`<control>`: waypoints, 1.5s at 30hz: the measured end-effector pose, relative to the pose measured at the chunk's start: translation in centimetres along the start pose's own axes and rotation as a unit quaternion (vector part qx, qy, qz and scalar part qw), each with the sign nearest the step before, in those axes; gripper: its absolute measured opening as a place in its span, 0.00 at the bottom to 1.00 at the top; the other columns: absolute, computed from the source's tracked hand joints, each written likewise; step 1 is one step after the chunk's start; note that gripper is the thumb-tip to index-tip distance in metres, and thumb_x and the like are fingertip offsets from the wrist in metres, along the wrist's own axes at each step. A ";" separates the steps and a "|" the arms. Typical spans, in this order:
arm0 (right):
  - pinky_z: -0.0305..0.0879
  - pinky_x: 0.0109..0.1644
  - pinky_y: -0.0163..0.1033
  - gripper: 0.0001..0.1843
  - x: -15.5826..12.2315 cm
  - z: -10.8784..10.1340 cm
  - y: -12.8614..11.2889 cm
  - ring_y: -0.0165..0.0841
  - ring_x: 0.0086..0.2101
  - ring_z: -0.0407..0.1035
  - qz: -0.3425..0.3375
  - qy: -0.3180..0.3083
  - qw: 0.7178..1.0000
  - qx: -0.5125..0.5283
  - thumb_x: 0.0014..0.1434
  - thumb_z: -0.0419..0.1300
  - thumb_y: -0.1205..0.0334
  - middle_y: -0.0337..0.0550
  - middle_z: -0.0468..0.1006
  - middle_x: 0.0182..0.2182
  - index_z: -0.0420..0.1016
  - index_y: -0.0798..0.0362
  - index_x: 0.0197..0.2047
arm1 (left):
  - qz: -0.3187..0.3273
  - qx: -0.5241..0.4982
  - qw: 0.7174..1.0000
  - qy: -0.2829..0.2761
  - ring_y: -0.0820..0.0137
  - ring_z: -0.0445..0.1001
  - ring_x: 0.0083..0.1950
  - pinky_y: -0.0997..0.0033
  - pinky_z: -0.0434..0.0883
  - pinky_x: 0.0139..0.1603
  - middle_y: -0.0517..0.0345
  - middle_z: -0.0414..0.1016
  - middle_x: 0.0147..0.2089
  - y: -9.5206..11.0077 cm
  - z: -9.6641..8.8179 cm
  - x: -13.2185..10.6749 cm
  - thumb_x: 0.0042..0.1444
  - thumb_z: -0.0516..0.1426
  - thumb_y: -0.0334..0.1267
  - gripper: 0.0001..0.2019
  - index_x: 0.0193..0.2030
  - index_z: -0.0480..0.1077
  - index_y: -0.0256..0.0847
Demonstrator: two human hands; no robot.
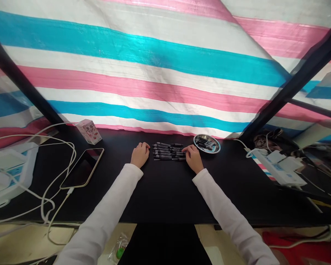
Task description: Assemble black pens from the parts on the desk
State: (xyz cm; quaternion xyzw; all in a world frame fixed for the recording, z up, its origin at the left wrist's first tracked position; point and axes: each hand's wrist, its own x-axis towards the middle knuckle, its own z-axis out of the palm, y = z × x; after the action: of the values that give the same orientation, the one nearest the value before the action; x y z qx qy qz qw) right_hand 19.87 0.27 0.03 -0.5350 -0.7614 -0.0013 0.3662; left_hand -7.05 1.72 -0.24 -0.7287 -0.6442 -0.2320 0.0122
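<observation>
Several dark pens (165,151) with clear barrels lie side by side in a loose stack on the black table. Just left of the stack, my left hand (140,155) rests palm down, its fingers loosely bent and slightly apart; no object shows in it. At the stack's right end, my right hand (193,158) has its bent fingers on a pen, with the thumb side partly hidden. Behind that hand stands a round metal dish (217,147) with more dark pens (205,142) inside.
Left of my arms are a phone (82,168) on a charging cable, a small pink box (89,131) and a white power strip (22,176) with looping cables. Another power strip (281,171) is at the right. A striped sheet (154,73) hangs behind the table (168,198).
</observation>
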 end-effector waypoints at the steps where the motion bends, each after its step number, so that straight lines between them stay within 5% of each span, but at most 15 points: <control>1: 0.58 0.45 0.41 0.15 0.0 -0.1 0.0 0.35 0.36 0.62 -0.001 0.003 1.000 -0.013 0.55 0.45 0.73 0.45 0.68 0.34 0.71 0.53 0.35 | -0.002 -0.012 1.000 0.005 0.65 0.70 0.38 0.67 0.64 0.38 0.52 0.66 0.39 0.0 0.0 0.0 0.58 0.47 0.31 0.07 0.40 0.64 0.40; 7: 0.56 0.46 0.45 0.13 0.5 -1.6 1.6 0.40 0.39 0.61 0.045 0.077 0.988 -0.124 0.58 0.45 0.69 0.51 0.67 0.37 0.70 0.56 0.39 | 0.067 -0.151 0.986 0.038 0.70 0.69 0.38 0.71 0.66 0.41 0.54 0.64 0.43 0.9 -1.1 -0.2 0.60 0.46 0.33 0.08 0.43 0.63 0.41; 16: 0.57 0.40 0.47 0.20 0.0 -1.7 4.7 0.43 0.37 0.63 0.140 0.126 0.955 -0.228 0.63 0.43 0.57 0.57 0.69 0.32 0.70 0.60 0.32 | 0.278 -0.161 0.943 -0.090 0.68 0.67 0.38 0.68 0.64 0.45 0.57 0.68 0.33 2.5 -2.2 -0.8 0.60 0.47 0.41 0.11 0.37 0.69 0.42; 23: 0.57 0.41 0.46 0.20 -0.5 -0.7 5.3 0.40 0.34 0.66 0.119 0.130 0.955 -0.240 0.62 0.44 0.57 0.53 0.71 0.28 0.71 0.58 0.29 | 0.283 -0.158 0.938 -0.124 0.67 0.68 0.39 0.67 0.63 0.46 0.56 0.70 0.33 2.1 -1.4 -0.4 0.59 0.50 0.44 0.11 0.37 0.72 0.44; 31: 0.55 0.39 0.45 0.19 -0.4 -0.8 5.1 0.40 0.33 0.65 0.120 0.101 0.953 -0.260 0.62 0.43 0.62 0.54 0.71 0.29 0.72 0.59 0.30 | 0.298 -0.161 0.936 -0.100 0.68 0.67 0.36 0.70 0.63 0.41 0.58 0.67 0.30 2.0 -1.6 -0.4 0.57 0.52 0.42 0.09 0.33 0.70 0.43; 45: 0.51 0.43 0.45 0.19 -0.2 -1.0 4.5 0.39 0.35 0.64 0.145 0.045 0.963 -0.221 0.63 0.42 0.61 0.53 0.73 0.32 0.71 0.58 0.34 | 0.250 -0.176 0.952 0.026 0.70 0.69 0.38 0.70 0.65 0.44 0.58 0.71 0.37 2.4 -1.9 -0.7 0.64 0.47 0.40 0.09 0.40 0.66 0.41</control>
State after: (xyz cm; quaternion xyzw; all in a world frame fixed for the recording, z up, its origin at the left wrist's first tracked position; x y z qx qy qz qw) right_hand 24.08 1.63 -1.09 -0.7067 -0.6390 -0.1408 0.2693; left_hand -5.45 0.05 1.85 -0.8509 -0.3896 -0.3500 -0.0414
